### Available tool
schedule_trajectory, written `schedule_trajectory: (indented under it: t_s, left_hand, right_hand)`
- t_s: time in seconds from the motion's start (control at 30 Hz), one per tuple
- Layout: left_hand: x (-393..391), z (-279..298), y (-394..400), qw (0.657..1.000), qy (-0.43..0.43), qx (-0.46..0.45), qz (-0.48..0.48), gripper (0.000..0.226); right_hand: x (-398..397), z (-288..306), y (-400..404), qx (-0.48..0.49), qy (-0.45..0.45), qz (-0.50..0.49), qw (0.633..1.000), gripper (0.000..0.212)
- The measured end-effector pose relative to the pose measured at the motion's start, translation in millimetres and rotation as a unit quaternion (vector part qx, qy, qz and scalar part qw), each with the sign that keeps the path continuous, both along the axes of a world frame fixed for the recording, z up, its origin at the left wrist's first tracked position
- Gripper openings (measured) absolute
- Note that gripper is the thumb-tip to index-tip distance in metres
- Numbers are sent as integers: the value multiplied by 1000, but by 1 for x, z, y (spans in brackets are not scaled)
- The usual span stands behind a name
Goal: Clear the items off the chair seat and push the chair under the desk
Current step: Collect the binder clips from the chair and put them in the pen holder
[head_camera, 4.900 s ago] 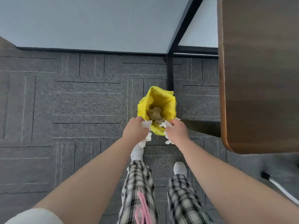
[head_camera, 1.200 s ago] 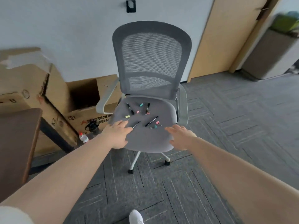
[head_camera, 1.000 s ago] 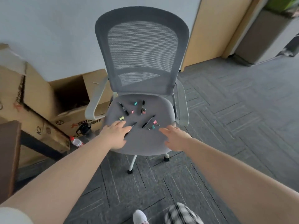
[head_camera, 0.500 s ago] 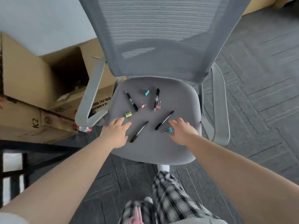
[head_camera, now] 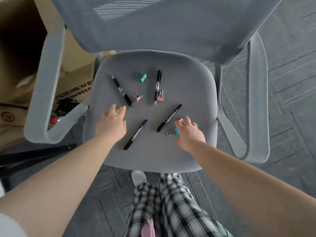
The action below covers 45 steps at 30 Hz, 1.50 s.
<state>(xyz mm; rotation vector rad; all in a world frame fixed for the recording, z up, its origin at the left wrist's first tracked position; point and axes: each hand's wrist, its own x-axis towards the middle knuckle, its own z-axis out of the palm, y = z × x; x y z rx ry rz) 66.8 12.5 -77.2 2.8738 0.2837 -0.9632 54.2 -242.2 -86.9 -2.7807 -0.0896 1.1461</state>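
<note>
The grey chair seat [head_camera: 179, 79] lies just below me. Several black pens rest on it: one at the left [head_camera: 122, 91], one in the middle [head_camera: 158, 86], and two nearer me [head_camera: 169, 118] [head_camera: 135, 135]. Binder clips are scattered among them: a teal one [head_camera: 143, 77], a small pink one [head_camera: 139, 98], and a pink one [head_camera: 160, 97] touching the middle pen. My left hand [head_camera: 111, 124] hovers with spread fingers over a yellow clip [head_camera: 118, 110]. My right hand [head_camera: 189, 132] curls its fingertips at a pink clip [head_camera: 181, 119], with a teal clip [head_camera: 176, 131] under its thumb.
The mesh backrest [head_camera: 162, 23] rises behind the seat, with armrests at the left [head_camera: 49, 82] and right [head_camera: 256, 100]. Cardboard boxes [head_camera: 20, 48] stand at the left, a red-capped bottle [head_camera: 53, 120] below them. A black frame bar [head_camera: 34, 154] crosses the grey carpet at the lower left.
I have come close to the chair and now look straight down on the seat. Both hands have reached forward, the left to the yellow clip, the right to the pink and teal clips.
</note>
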Motion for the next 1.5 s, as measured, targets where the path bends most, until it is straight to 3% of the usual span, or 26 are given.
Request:
schedule_trajectory:
  t_s: [0.33, 0.5, 0.77, 1.03, 1.2, 1.37, 1.5]
  left_hand:
    - [12, -32, 2, 1000, -8, 3, 5, 48]
    - [18, -44, 0, 999, -54, -7, -3, 24]
    - [17, -35, -8, 998, -44, -45, 29, 19]
    - [37, -26, -17, 991, -76, -88, 72, 8]
    - [46, -30, -24, 984, -123, -129, 20, 36]
    - [57, -36, -31, 983, -122, -137, -18, 54]
    - [63, -49, -31, 985, -76, -146, -54, 37]
  right_hand:
    - [12, -19, 2, 7, -37, -27, 999, 24]
    - [14, -27, 8, 9, -39, -39, 998, 19]
    - [9, -15, 19, 51, -75, -108, 990, 12]
    - [0, -13, 26, 82, -49, -169, 981, 3]
    - [-6, -14, 31, 77, -38, -169, 982, 40]
    - [-7, -25, 30, 53, 0, -147, 988, 22]
    - [2, -30, 30, 67, 22, -171, 983, 25]
